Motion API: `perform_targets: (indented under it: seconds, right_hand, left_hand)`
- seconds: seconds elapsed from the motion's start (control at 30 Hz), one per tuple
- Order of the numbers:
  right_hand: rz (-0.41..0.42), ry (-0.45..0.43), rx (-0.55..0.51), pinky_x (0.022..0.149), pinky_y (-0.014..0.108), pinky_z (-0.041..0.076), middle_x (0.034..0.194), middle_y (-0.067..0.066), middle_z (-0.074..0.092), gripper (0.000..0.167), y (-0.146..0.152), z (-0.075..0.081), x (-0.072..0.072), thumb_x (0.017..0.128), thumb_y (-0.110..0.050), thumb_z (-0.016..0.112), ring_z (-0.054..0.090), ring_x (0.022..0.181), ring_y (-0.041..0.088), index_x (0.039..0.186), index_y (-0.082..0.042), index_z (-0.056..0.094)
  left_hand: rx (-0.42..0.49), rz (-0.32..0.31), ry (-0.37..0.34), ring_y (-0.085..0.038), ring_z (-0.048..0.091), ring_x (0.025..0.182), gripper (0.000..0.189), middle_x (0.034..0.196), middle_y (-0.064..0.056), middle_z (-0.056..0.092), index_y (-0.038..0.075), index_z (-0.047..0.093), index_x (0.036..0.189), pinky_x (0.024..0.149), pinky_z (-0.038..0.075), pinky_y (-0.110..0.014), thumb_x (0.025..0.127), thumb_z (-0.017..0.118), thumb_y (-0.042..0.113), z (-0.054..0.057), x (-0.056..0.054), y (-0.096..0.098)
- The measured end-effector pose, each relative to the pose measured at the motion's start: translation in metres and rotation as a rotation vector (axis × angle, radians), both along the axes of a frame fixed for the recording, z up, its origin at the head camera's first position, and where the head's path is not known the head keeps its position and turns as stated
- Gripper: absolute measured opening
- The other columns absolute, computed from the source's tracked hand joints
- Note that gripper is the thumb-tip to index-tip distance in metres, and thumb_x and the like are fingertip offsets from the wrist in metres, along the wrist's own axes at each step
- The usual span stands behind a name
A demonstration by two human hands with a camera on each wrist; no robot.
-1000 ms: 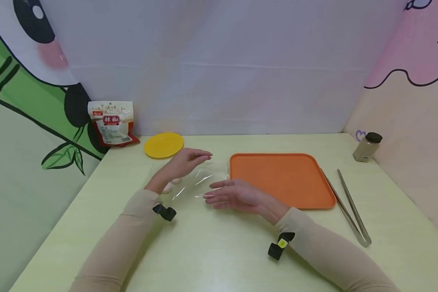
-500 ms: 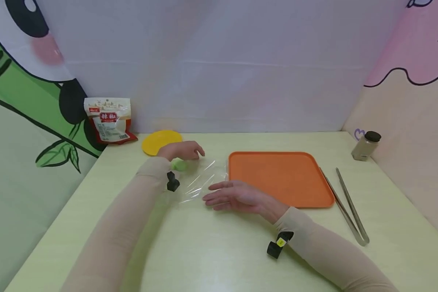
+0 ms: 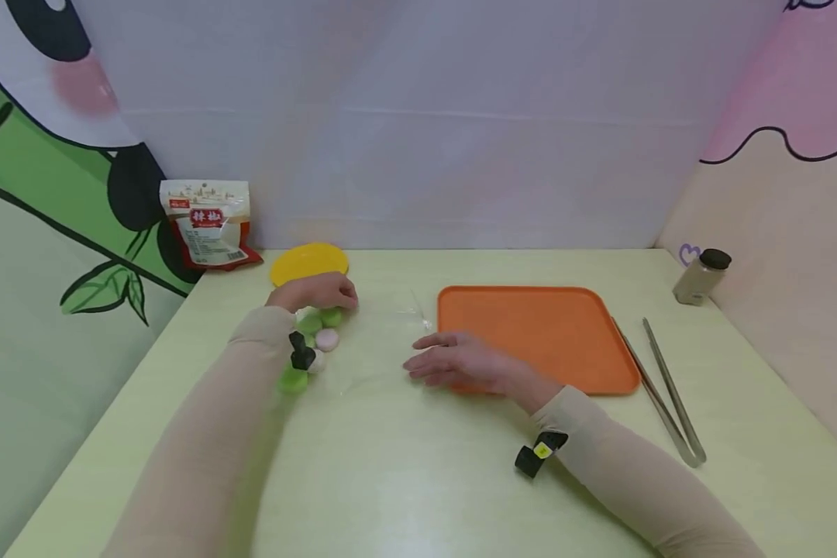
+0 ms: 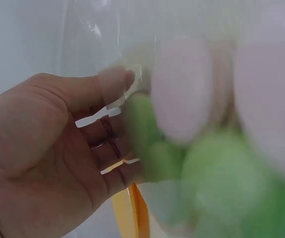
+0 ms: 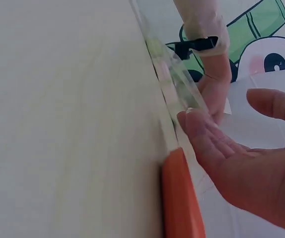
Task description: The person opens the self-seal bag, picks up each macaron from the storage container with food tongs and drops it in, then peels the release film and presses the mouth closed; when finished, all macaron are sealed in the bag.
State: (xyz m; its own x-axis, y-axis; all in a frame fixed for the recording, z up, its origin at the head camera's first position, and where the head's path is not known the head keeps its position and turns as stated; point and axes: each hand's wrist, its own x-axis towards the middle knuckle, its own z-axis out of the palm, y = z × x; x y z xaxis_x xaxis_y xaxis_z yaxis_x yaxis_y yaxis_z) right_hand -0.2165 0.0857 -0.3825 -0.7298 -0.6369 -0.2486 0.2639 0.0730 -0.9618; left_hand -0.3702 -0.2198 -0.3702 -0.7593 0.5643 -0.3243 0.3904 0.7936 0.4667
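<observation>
A clear plastic bag (image 3: pixel 380 341) lies flat on the table, its film shiny and creased. Several round green pieces (image 3: pixel 310 322) and pale pink discs (image 3: pixel 326 339) sit at its left part; the left wrist view shows them through the film. My left hand (image 3: pixel 321 291) pinches the film at the bag's far left side, thumb against bent fingers. Part of the pieces is hidden under my left wrist. My right hand (image 3: pixel 460 360) hovers with loosely extended fingers at the bag's right side, holding nothing, and overlaps the orange tray (image 3: pixel 530 337) in the head view.
Just behind my left hand lies a yellow round plate (image 3: pixel 309 262). A red-and-white food pouch (image 3: pixel 209 225) stands at the back left. Metal tongs (image 3: pixel 673 395) lie right of the tray, and a black-capped jar (image 3: pixel 702 277) stands at the back right.
My left hand first reached farther over the bag, then drew back left, and the green and pink pieces came into view beside its wrist. My right hand has shifted slightly right.
</observation>
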Motion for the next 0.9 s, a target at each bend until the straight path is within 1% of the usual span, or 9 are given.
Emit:
perform_targets:
  seconds: [0.1, 0.2, 0.3, 0.4, 0.47, 0.57, 0.63, 0.73, 0.9]
  right_hand:
    - [-0.047, 0.102, 0.106, 0.099, 0.039, 0.051, 0.129, 0.022, 0.064, 0.053, 0.005, 0.007, -0.009, 0.1, -0.012, 0.057, 0.063, 0.119, 0.032, 0.144, 0.011, 0.039]
    - [-0.105, 0.173, 0.2, 0.095, 0.039, 0.053, 0.126, 0.021, 0.065, 0.05, 0.009, 0.016, -0.021, 0.1, -0.014, 0.059, 0.064, 0.116, 0.034, 0.142, 0.01, 0.045]
    - [-0.15, 0.207, 0.243, 0.095, 0.042, 0.054, 0.123, 0.021, 0.066, 0.049, 0.01, 0.023, -0.032, 0.098, -0.014, 0.063, 0.064, 0.113, 0.038, 0.138, 0.01, 0.049]
    - [-0.172, 0.25, 0.264, 0.095, 0.044, 0.053, 0.118, 0.019, 0.068, 0.049, 0.007, 0.025, -0.043, 0.095, -0.014, 0.067, 0.064, 0.11, 0.04, 0.136, 0.009, 0.053]
    - [-0.183, 0.282, 0.278, 0.095, 0.045, 0.053, 0.113, 0.019, 0.069, 0.049, 0.005, 0.025, -0.05, 0.093, -0.013, 0.068, 0.065, 0.108, 0.04, 0.135, 0.009, 0.054]
    - [-0.209, 0.31, 0.318, 0.094, 0.044, 0.053, 0.107, 0.015, 0.069, 0.047, 0.002, 0.025, -0.058, 0.09, -0.011, 0.071, 0.066, 0.103, 0.037, 0.132, 0.006, 0.058]
    - [-0.227, 0.322, 0.331, 0.094, 0.043, 0.053, 0.106, 0.015, 0.069, 0.045, -0.001, 0.025, -0.063, 0.089, -0.007, 0.072, 0.066, 0.101, 0.034, 0.131, 0.006, 0.06]
    - [-0.245, 0.34, 0.339, 0.094, 0.043, 0.053, 0.107, 0.016, 0.07, 0.043, -0.007, 0.025, -0.07, 0.089, -0.002, 0.071, 0.066, 0.098, 0.029, 0.13, 0.006, 0.06]
    - [-0.3, 0.421, 0.34, 0.092, 0.044, 0.054, 0.114, 0.019, 0.068, 0.046, -0.012, 0.023, -0.075, 0.089, 0.003, 0.069, 0.063, 0.101, 0.028, 0.133, 0.002, 0.059]
  left_hand:
    - [0.05, 0.029, -0.008, -0.021, 0.054, 0.081, 0.02, 0.089, -0.005, 0.062, 0.003, 0.068, 0.105, 0.075, 0.043, -0.03, 0.101, 0.057, 0.02, -0.004, 0.004, -0.014]
    - [0.125, 0.08, -0.049, -0.022, 0.054, 0.079, 0.022, 0.086, -0.006, 0.06, 0.002, 0.068, 0.104, 0.072, 0.044, -0.029, 0.101, 0.058, 0.021, -0.008, 0.009, -0.027]
    - [0.194, 0.138, -0.094, -0.022, 0.055, 0.08, 0.023, 0.087, -0.005, 0.062, 0.001, 0.068, 0.105, 0.073, 0.047, -0.029, 0.101, 0.059, 0.022, -0.014, 0.016, -0.039]
    - [0.242, 0.194, -0.109, -0.022, 0.057, 0.08, 0.025, 0.087, -0.006, 0.065, 0.001, 0.069, 0.105, 0.074, 0.05, -0.029, 0.101, 0.061, 0.023, -0.019, 0.025, -0.049]
    - [0.279, 0.232, -0.102, -0.022, 0.058, 0.078, 0.025, 0.086, -0.007, 0.066, 0.0, 0.069, 0.105, 0.073, 0.052, -0.029, 0.101, 0.062, 0.024, -0.021, 0.031, -0.052]
    - [0.333, 0.296, -0.104, -0.022, 0.059, 0.078, 0.026, 0.086, -0.008, 0.067, -0.001, 0.069, 0.105, 0.072, 0.054, -0.029, 0.1, 0.063, 0.023, -0.025, 0.04, -0.055]
    - [0.359, 0.323, -0.122, -0.022, 0.061, 0.077, 0.025, 0.086, -0.009, 0.068, -0.002, 0.069, 0.105, 0.072, 0.056, -0.03, 0.099, 0.064, 0.023, -0.027, 0.047, -0.057]
    - [0.368, 0.327, -0.195, -0.023, 0.064, 0.075, 0.025, 0.084, -0.01, 0.068, -0.002, 0.068, 0.105, 0.071, 0.059, -0.032, 0.098, 0.065, 0.023, -0.028, 0.058, -0.06]
    - [0.359, 0.236, -0.334, -0.025, 0.068, 0.068, 0.025, 0.078, -0.012, 0.068, 0.0, 0.068, 0.102, 0.069, 0.061, -0.036, 0.097, 0.067, 0.024, -0.024, 0.071, -0.062]
